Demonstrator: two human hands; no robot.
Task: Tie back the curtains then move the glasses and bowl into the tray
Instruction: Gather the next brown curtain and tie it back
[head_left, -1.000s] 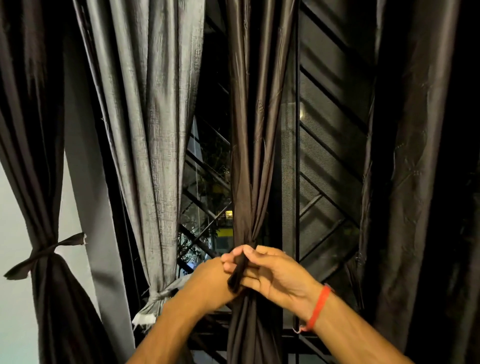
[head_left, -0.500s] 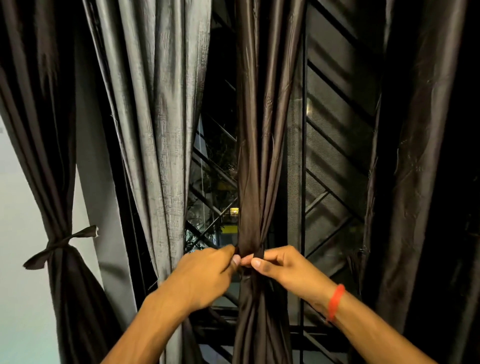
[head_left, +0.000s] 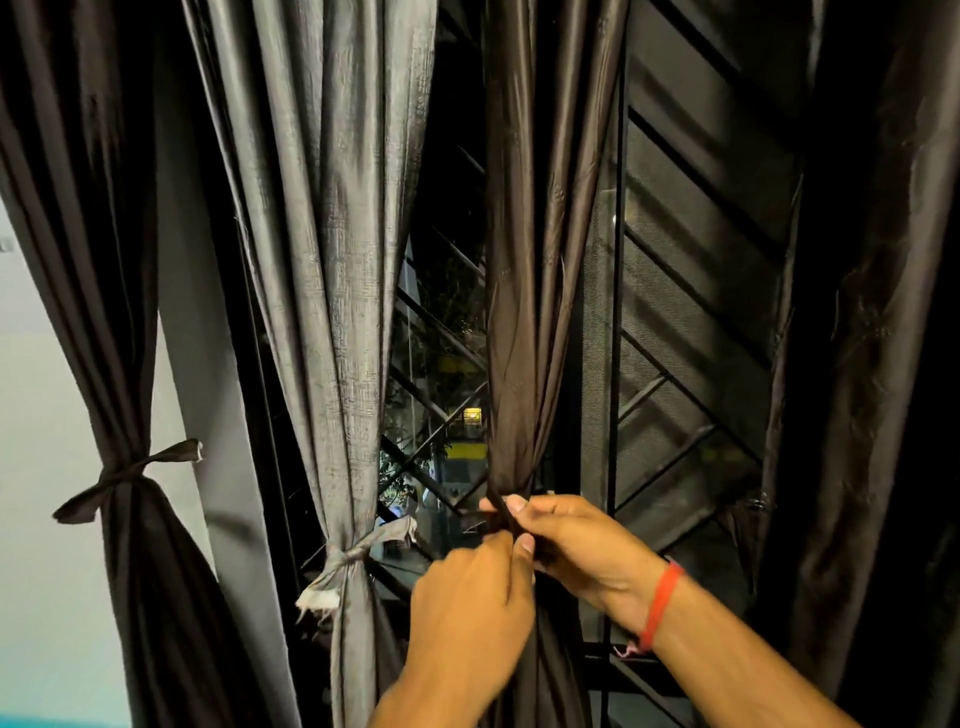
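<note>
**Both hands pinch the tie strip at the middle dark curtain**

Head view: the middle dark curtain hangs gathered into a narrow column just right of the picture's centre, and both hands meet at its waist. The right hand comes in from the right; its thumb and forefinger are closed on a thin dark tie strip that crosses the front of the bundle, and its other fingers curl loosely beneath. The left hand reaches up from below, back toward the camera, its fingers curled shut against the same spot. The thumb tip touches the right hand's fingers, and whether the left fingers actually hold the strip cannot be told, because the hand's back hides them. A red thread band circles the right wrist.

The middle curtain is glossy dark brown, with long vertical folds pinched tight where the hands are and spreading again below.

To its left a grey curtain is cinched by a grey knotted tie with frayed ends. Further left, a second dark curtain is bound by a dark knotted tie. At the far right another dark curtain hangs loose. Between the panels the window grille shows diagonal bars.
</note>
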